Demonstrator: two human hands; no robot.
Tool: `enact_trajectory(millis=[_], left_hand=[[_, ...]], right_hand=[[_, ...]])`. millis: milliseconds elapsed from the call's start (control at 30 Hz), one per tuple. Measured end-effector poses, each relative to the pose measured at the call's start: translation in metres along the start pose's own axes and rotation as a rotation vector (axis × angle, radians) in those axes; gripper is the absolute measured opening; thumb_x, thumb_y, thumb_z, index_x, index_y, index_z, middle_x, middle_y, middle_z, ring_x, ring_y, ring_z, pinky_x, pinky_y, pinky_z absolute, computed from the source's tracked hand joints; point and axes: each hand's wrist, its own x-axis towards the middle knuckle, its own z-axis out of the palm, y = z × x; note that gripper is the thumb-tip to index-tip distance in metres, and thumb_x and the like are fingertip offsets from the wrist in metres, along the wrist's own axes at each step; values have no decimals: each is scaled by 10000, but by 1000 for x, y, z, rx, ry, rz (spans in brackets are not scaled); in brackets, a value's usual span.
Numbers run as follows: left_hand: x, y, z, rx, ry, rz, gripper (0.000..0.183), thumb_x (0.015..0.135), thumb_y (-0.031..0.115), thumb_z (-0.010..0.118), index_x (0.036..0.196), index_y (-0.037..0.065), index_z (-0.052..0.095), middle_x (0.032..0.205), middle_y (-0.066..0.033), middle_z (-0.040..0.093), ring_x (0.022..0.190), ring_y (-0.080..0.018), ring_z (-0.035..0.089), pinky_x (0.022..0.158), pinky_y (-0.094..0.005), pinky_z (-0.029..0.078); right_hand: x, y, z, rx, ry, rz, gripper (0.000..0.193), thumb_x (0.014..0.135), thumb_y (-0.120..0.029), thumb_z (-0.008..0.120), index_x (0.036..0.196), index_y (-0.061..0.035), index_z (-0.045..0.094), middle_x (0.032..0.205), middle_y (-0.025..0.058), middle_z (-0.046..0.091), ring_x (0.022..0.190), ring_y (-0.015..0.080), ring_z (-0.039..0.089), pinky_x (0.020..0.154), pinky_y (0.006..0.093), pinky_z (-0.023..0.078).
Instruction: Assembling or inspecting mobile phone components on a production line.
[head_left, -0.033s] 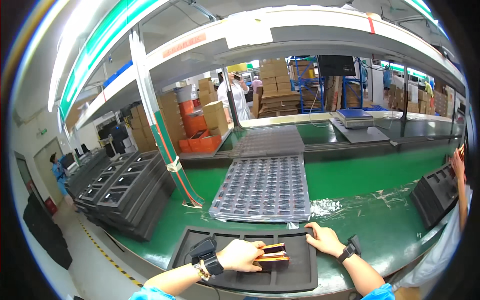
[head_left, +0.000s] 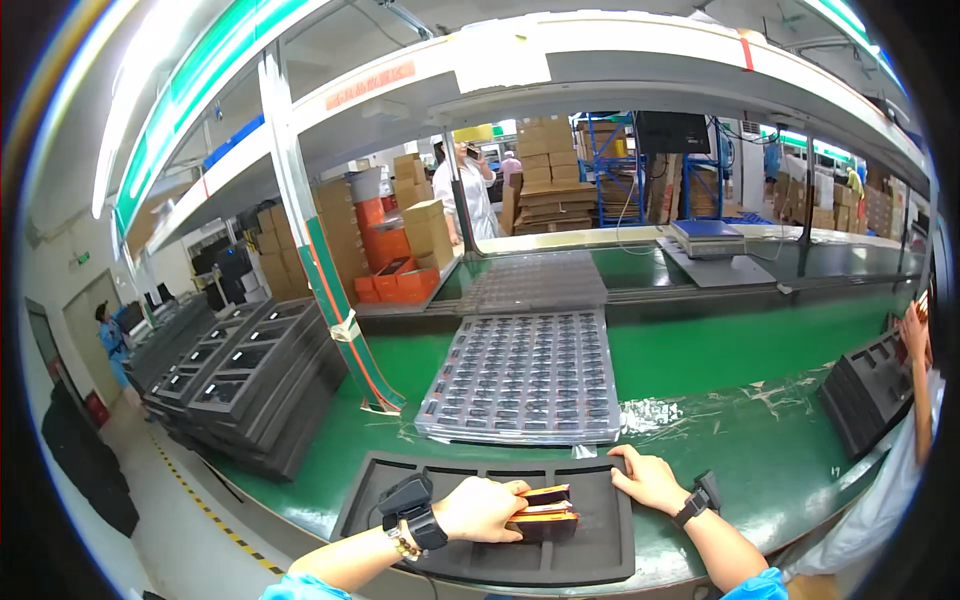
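A black foam tray (head_left: 600, 570) with recessed compartments lies in front of me at the bench's near edge. In its middle, my left hand (head_left: 478, 510) is closed round a few thin, flat packets (head_left: 552, 519) with orange and red edges, standing side by side on edge. Their lower parts are hidden by the hand and the compartment. My right hand (head_left: 652, 482) grips the tray's right rim near the far corner, thumb and fingers bent over it. Just beyond the tray lies a clear plastic blister tray (head_left: 522, 378) filled with rows of small dark parts.
More clear plastic trays (head_left: 535, 280) lie behind. Stacked black foam trays (head_left: 245, 385) stand at left, beside a taped upright post (head_left: 335, 305). At right, another person's hand (head_left: 914, 332) is by tilted foam trays (head_left: 868, 398). A flat scale (head_left: 708, 236) sits on the far ledge.
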Motion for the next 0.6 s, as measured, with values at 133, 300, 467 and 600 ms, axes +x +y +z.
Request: enact_trajectory(millis=[133,300,467,600], left_hand=[[11,-15,5,22,11,92,417,788,370,728,1025,31,676,1209,-77,605,853,-278,686,701,-397,562],[10,-24,23,78,117,178,424,759,285,728,1098,46,639,1252,-100,561,929,-280,671,775,-406,552],[12,-40,24,-87,268,304,654,740,325,789,1293,104,517,1327,-106,519,996,-312,659,809,-421,563],[3,-48,20,-213,238,52,810,748,482,805,1395,140,458,1219,-114,609,1030,-328,670,826,-413,566]], right_hand=[[-4,-14,2,-62,132,27,366,902,-312,637,1186,-84,593,773,66,606,737,261,625,669,391,501],[-3,-66,25,455,234,-70,266,993,-169,564,1221,-37,600,1085,108,572,1071,225,573,943,360,462],[-11,-96,74,1160,88,357,379,1082,-330,413,1365,-87,477,1331,92,569,1228,178,534,1067,339,399],[-6,-121,80,1149,266,439,392,1057,-297,457,1382,-78,438,1326,87,570,1248,167,507,1086,328,354]])
